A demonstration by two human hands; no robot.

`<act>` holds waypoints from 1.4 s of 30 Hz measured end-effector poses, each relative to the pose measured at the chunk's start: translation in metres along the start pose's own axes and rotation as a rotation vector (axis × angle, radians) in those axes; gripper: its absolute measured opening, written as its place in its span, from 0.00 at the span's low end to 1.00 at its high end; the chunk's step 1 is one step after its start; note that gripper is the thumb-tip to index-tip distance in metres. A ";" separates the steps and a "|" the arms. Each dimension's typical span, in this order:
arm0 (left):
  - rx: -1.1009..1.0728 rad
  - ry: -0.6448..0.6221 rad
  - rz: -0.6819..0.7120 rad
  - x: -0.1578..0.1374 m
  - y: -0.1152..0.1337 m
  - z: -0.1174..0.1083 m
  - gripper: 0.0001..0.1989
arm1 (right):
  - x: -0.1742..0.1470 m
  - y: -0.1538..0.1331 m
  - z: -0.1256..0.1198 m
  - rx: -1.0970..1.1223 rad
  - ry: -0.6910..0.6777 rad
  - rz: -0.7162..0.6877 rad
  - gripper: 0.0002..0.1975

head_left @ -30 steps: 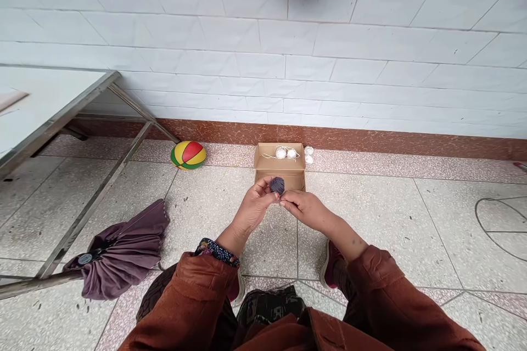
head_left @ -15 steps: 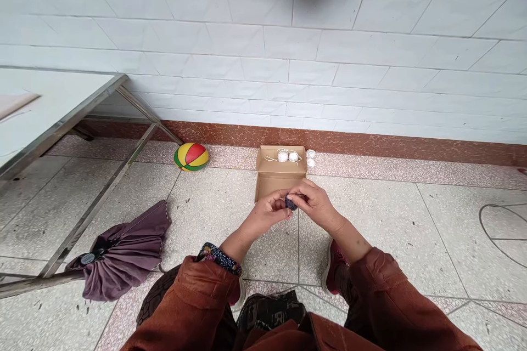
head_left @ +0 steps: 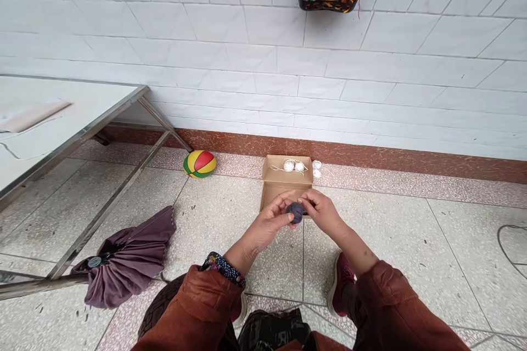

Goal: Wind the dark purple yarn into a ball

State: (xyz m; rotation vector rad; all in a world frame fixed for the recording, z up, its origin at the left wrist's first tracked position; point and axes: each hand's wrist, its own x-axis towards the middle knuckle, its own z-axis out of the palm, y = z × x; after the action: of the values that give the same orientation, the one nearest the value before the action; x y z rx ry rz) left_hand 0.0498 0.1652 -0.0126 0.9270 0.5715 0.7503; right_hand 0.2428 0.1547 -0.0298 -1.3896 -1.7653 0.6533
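A small dark blue-grey ball of yarn (head_left: pixel 295 212) rests in my left hand (head_left: pixel 267 223), thumb in front and fingers curled behind it. Close against the ball's right side, the fingertips of my right hand (head_left: pixel 323 214) are pinched together. Whatever strand they grip is too fine to make out. Just beyond my hands, an open brown cardboard box (head_left: pixel 269 192) lies on the floor, its near part covered by my fingers. Two white yarn balls (head_left: pixel 293 166) with loose strands are in its far half. More white balls (head_left: pixel 317 168) sit beside the box on the right.
A red, yellow and green ball (head_left: pixel 200 164) is on the floor near the metal-framed table (head_left: pixel 123 93) at left. A folded purple umbrella (head_left: pixel 127 263) lies by the table leg. A black basket (head_left: pixel 335 5) hangs on the tiled wall. A wire loop (head_left: pixel 504 244) lies far right.
The view has tilted up, so more of the hanging basket shows. My right fingers have shifted from over the yarn ball to its right edge, leaving more of it exposed in my left hand.
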 end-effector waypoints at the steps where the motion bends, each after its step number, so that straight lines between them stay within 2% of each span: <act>1: -0.020 0.028 0.000 0.000 0.001 -0.001 0.25 | 0.000 0.001 0.001 -0.015 -0.017 0.001 0.10; 3: -0.051 0.085 -0.023 0.001 0.002 -0.003 0.22 | -0.001 0.002 0.003 -0.032 -0.056 -0.009 0.10; 7: -0.082 0.214 -0.048 0.005 0.002 -0.008 0.23 | -0.003 -0.003 0.000 -0.037 -0.174 -0.051 0.09; 9: -0.027 0.269 -0.049 0.007 -0.001 -0.011 0.23 | -0.003 -0.008 -0.004 -0.018 -0.226 -0.083 0.08; 12: 0.173 0.295 -0.037 0.010 -0.007 -0.013 0.23 | -0.004 -0.018 -0.009 0.066 -0.267 -0.130 0.07; 14: 0.321 0.272 -0.012 0.010 -0.010 -0.012 0.25 | -0.005 -0.022 -0.012 0.115 -0.263 -0.158 0.06; 16: 0.387 0.194 0.011 0.009 -0.012 -0.009 0.30 | -0.005 -0.022 -0.014 0.119 -0.222 -0.168 0.06; 19: 0.331 0.010 0.025 0.006 -0.011 -0.002 0.38 | -0.004 -0.016 -0.013 0.075 -0.102 -0.144 0.06; 22: 0.205 -0.079 0.056 0.004 -0.007 0.003 0.37 | -0.004 -0.007 -0.011 0.059 0.025 -0.075 0.07; 24: 0.120 -0.056 0.066 0.005 -0.005 0.004 0.32 | -0.004 -0.003 -0.008 0.057 0.042 -0.029 0.07; 27: 0.015 0.062 0.046 0.006 -0.003 0.003 0.23 | -0.006 0.000 -0.004 0.011 -0.053 -0.003 0.08; 31: -0.090 0.219 0.014 0.009 -0.003 0.001 0.21 | -0.009 -0.002 -0.002 -0.078 -0.155 -0.006 0.06; 35: 0.018 0.306 -0.013 0.013 -0.004 -0.004 0.20 | -0.012 -0.011 -0.007 -0.013 -0.274 -0.086 0.06; 38: 0.195 0.289 -0.024 0.014 -0.005 -0.005 0.21 | -0.011 -0.019 -0.014 0.099 -0.290 -0.109 0.06; 42: 0.377 0.115 -0.027 0.013 -0.008 -0.001 0.20 | -0.008 -0.020 -0.020 0.170 -0.177 -0.105 0.07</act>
State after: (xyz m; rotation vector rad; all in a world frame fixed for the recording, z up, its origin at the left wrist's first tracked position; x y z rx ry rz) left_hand 0.0597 0.1724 -0.0219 1.2260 0.8438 0.6859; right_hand 0.2492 0.1401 -0.0046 -1.1458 -1.8590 0.8693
